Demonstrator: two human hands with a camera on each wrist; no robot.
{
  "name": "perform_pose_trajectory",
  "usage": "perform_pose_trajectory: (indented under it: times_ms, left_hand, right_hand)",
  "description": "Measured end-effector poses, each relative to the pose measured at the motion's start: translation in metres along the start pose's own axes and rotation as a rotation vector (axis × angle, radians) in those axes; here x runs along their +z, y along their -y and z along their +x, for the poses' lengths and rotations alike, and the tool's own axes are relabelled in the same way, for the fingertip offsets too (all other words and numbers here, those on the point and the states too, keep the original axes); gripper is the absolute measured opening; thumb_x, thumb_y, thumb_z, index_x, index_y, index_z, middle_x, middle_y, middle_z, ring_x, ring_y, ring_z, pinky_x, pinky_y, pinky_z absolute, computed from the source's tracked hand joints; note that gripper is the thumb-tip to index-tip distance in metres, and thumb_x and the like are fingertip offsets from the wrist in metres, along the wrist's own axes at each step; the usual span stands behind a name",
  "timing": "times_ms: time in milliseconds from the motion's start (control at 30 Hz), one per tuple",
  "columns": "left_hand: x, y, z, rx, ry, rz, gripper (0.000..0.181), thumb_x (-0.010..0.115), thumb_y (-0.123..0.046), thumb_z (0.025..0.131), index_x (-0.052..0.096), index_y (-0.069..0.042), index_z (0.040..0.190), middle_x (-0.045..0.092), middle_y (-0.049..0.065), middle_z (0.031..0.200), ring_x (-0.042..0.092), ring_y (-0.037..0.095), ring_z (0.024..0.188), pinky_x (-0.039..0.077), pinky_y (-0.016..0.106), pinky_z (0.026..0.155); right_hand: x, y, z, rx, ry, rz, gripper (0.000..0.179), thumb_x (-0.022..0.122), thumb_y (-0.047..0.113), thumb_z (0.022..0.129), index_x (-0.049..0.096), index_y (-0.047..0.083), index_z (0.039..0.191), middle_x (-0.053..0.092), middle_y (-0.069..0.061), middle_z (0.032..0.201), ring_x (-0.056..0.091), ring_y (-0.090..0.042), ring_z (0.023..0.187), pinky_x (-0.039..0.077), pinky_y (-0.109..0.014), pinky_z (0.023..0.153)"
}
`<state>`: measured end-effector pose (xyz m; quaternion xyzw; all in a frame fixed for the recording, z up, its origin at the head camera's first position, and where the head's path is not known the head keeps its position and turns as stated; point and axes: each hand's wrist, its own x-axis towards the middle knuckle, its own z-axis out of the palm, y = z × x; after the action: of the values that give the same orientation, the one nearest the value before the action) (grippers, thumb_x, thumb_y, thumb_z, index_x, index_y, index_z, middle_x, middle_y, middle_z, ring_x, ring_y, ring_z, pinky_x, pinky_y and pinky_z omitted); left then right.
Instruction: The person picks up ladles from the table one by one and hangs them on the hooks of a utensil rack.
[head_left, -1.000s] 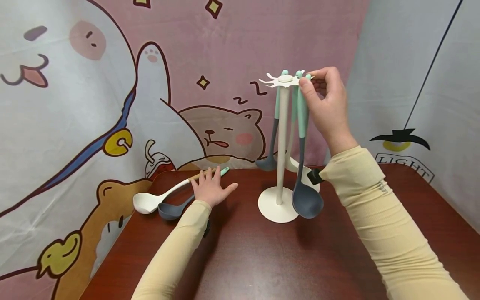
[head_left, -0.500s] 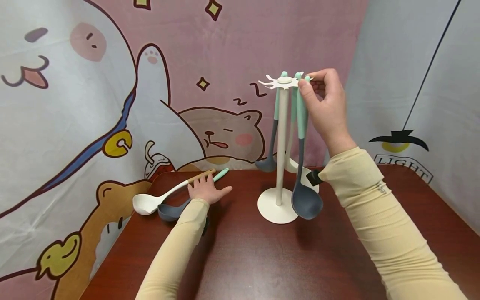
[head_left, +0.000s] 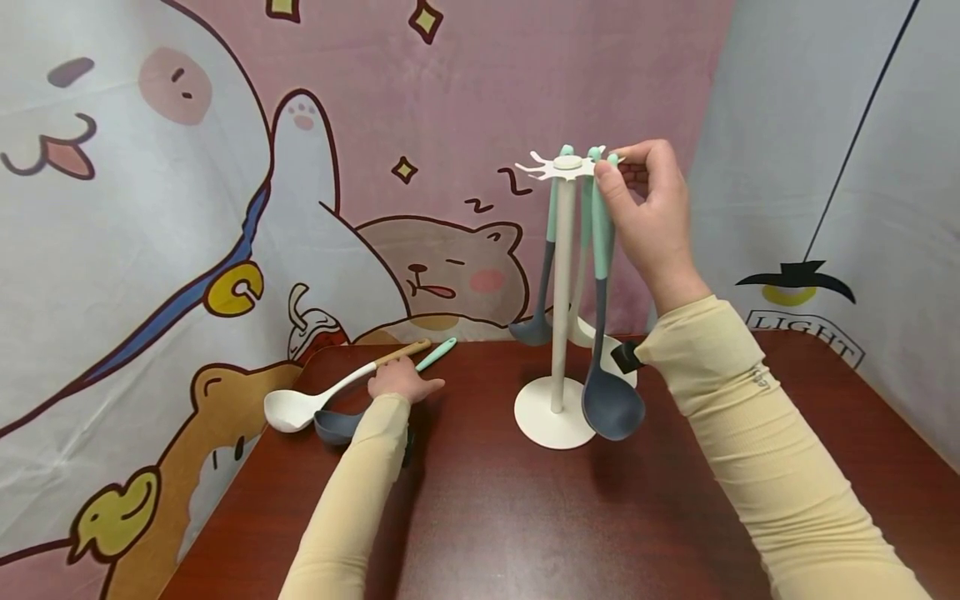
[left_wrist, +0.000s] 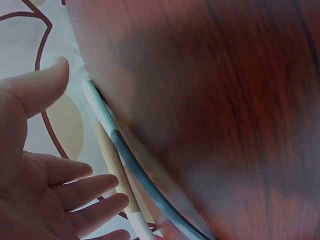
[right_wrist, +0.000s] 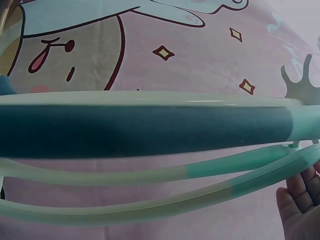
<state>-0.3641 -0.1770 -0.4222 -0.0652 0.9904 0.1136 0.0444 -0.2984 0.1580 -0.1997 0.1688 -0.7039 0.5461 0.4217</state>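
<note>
My left hand [head_left: 397, 379] is over two ladles on the table at the left, its fingers loosely bent and thumb apart in the left wrist view. One is a white ladle [head_left: 292, 410] with a tan handle [left_wrist: 120, 170]; the other is a dark grey ladle [head_left: 336, 427] with a mint handle [left_wrist: 100, 107]. The left fingers overlap the tan handle in the left wrist view. At the right, my right hand [head_left: 660, 221] pinches the mint handle top of a hanging dark grey ladle [head_left: 613, 404] at the white utensil stand [head_left: 562, 292].
Behind the pole hangs another dark grey utensil [head_left: 531, 327], beside pale mint-handled utensils [head_left: 583, 329]. The stand's round base [head_left: 534, 421] rests on the reddish-brown table [head_left: 495, 517]. A printed cloth [head_left: 450, 100] hangs along the table's back edge.
My left hand has moved down and slightly left onto the lying ladles, its fingers drawing in from spread to bent. The right hand stays at the stand's top.
</note>
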Motion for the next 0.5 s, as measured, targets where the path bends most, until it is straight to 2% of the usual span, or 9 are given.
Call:
perform_pose_trajectory:
  times_ms: [133, 233, 367, 500]
  left_hand:
    - [0.001, 0.006, 0.005, -0.016, -0.009, -0.009, 0.065, 0.072, -0.058, 0.082, 0.066, -0.003, 0.116, 0.066, 0.019, 0.109, 0.063, 0.037, 0.096, 0.051, 0.055, 0.08]
    - [0.0, 0.01, 0.007, -0.029, -0.03, -0.022, 0.054, 0.075, -0.053, 0.082, 0.069, -0.005, 0.106, 0.068, 0.015, 0.1, 0.064, 0.034, 0.087, 0.052, 0.052, 0.073]
    - [0.002, 0.015, 0.009, -0.049, -0.049, -0.038, 0.052, 0.078, -0.048, 0.081, 0.069, -0.004, 0.109, 0.068, 0.017, 0.105, 0.065, 0.036, 0.092, 0.053, 0.054, 0.074]
    - [0.006, 0.02, 0.011, -0.075, -0.035, -0.05, 0.057, 0.079, -0.045, 0.082, 0.067, -0.001, 0.117, 0.067, 0.022, 0.112, 0.063, 0.04, 0.101, 0.052, 0.055, 0.079]
  right_hand:
    - [0.0, 0.0, 0.0, -0.01, -0.001, 0.01, 0.035, 0.063, 0.023, 0.094, 0.056, -0.006, 0.113, 0.053, 0.012, 0.099, 0.053, -0.009, 0.089, 0.042, -0.023, 0.081]
    - [0.0, 0.0, -0.001, -0.013, 0.0, 0.017, 0.034, 0.063, 0.022, 0.094, 0.056, -0.006, 0.112, 0.054, 0.012, 0.099, 0.053, -0.01, 0.089, 0.042, -0.023, 0.08]
    - [0.001, 0.001, -0.001, -0.018, -0.001, 0.027, 0.033, 0.063, 0.022, 0.094, 0.056, -0.005, 0.111, 0.054, 0.011, 0.098, 0.053, -0.01, 0.088, 0.042, -0.023, 0.079]
    - [0.0, 0.002, -0.002, -0.032, -0.004, 0.031, 0.032, 0.063, 0.021, 0.094, 0.056, -0.005, 0.11, 0.054, 0.011, 0.098, 0.054, -0.01, 0.088, 0.042, -0.023, 0.08]
